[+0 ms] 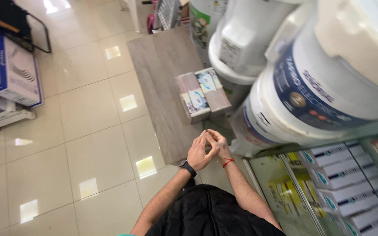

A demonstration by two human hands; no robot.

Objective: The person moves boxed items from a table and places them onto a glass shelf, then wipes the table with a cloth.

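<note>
Black cloth at my waist (211,214) fills the bottom of my view. Above it my left hand (199,153) and right hand (217,144) are clasped together, fingers folded, holding nothing. Two small boxes (203,94) sit just beyond them on a grey mat (162,65), beside big white tubs (311,87). I judge any handling means unclasping and reaching forward first.

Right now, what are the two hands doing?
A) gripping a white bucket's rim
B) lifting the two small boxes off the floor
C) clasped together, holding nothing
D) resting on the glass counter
C: the left hand and right hand press against each other with no object between them, above the grey floor panel and short of the two small boxes.
</note>
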